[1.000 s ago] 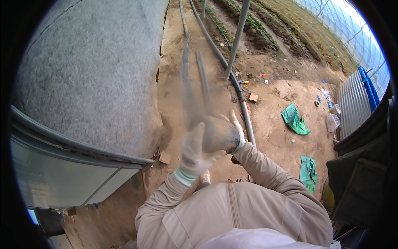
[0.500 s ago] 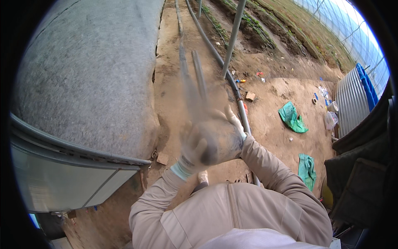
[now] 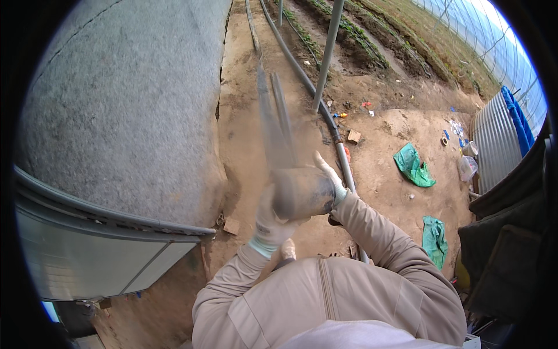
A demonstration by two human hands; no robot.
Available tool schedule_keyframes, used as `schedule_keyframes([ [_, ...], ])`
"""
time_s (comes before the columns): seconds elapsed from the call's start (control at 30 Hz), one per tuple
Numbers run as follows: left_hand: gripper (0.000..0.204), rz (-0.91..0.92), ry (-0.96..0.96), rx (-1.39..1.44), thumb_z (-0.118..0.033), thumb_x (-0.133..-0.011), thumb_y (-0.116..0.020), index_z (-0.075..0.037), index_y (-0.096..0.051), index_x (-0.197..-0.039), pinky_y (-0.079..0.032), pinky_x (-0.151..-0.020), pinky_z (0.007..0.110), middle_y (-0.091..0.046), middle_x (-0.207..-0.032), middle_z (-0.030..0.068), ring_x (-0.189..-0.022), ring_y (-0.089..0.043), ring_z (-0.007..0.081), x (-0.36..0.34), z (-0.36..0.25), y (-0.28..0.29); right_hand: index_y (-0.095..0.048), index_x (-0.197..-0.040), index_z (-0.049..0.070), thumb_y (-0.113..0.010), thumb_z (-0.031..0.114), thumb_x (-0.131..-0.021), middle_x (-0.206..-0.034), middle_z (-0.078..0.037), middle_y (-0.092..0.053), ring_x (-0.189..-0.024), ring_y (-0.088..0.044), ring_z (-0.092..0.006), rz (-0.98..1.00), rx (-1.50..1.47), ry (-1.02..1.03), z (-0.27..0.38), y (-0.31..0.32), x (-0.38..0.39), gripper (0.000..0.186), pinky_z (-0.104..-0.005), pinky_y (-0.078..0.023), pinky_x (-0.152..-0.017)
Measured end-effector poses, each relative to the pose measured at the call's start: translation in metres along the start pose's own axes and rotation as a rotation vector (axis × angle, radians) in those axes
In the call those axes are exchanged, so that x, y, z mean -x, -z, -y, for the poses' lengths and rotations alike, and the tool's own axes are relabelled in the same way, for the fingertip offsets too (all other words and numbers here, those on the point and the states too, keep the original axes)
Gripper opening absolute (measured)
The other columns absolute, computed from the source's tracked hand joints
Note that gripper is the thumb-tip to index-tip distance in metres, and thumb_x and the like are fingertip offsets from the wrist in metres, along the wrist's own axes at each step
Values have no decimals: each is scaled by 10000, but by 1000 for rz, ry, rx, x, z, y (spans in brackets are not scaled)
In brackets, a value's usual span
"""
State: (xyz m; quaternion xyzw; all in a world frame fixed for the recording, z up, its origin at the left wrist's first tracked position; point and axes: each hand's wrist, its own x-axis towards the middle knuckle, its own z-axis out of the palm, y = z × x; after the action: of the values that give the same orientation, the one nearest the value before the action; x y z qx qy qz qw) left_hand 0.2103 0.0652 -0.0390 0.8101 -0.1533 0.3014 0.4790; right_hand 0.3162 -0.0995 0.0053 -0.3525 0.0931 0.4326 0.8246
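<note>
Both my hands wear white gloves and hold a dark, dusty cylinder that looks like a tight roll of sheet or flat hose (image 3: 308,192) in front of my waist. At its left end, my left hand (image 3: 270,224) curls around the side and underside; motion smears its upper fingers. On the right end rests my right hand (image 3: 334,177), its thumb or a finger pointing up and away. A blurred dark strip (image 3: 273,125) runs from beyond the roll toward it; whether the two are joined cannot be made out.
A large grey fabric cover (image 3: 133,104) lies at left above a pale panel (image 3: 104,259). Right of the roll, a pipe (image 3: 346,166) runs along the dirt near an upright pole (image 3: 326,55). Green plastic bags (image 3: 414,166), a brick (image 3: 353,136) and a corrugated metal tank (image 3: 494,142) are farther right.
The roll has turned and shifted slightly upward. My left hand has moved a little right with it, and my right hand stays on its right end.
</note>
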Motion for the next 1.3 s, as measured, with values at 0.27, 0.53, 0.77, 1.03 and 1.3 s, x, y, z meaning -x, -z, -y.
schedule_keyframes([
  [0.27,738,42,380,246,-146,-651,-902,10,-515,-1259,-510,-920,384,-610,-1205,149,-1095,-615,276,7,4,-10,-481,-1367,-3,-412,594,-982,-1298,-173,-595,-1162,-595,-296,-25,-117,-11,-19,44,-33,714,-416,-449,-1032],
  [0.53,579,-73,450,607,44,-757,-784,-3,-535,-1278,-513,-942,325,-638,-1205,80,-1081,-606,173,-28,7,22,-433,-1405,-3,-613,501,-918,-1365,-176,-475,-1297,-459,-296,-163,1214,908,-35,27,9,724,-398,-365,-1095],
  [0.77,480,61,549,661,-153,-795,-811,4,-615,-1204,-500,-938,320,-670,-1165,81,-1041,-620,168,-43,3,33,-431,-1403,3,-811,584,-674,-1302,-222,-492,-1240,-488,-353,-99,1499,886,-6,19,20,1007,-426,-390,-1068],
  [1.03,540,4,690,517,-284,-850,-774,40,-582,-1237,-466,-970,317,-647,-1200,95,-1053,-603,167,-3,-18,4,-554,-1237,42,-810,421,-704,-1141,-173,-618,-1078,-613,-322,-300,1471,775,-29,29,50,703,-401,-493,-913],
  [1.3,434,55,845,531,-271,-825,-797,16,-661,-1119,-500,-864,321,-701,-1071,89,-917,-633,181,75,-73,-23,-581,-985,6,-820,400,-693,-984,-179,-626,-869,-634,-312,-395,1417,589,-85,59,127,545,-400,-517,-751],
])
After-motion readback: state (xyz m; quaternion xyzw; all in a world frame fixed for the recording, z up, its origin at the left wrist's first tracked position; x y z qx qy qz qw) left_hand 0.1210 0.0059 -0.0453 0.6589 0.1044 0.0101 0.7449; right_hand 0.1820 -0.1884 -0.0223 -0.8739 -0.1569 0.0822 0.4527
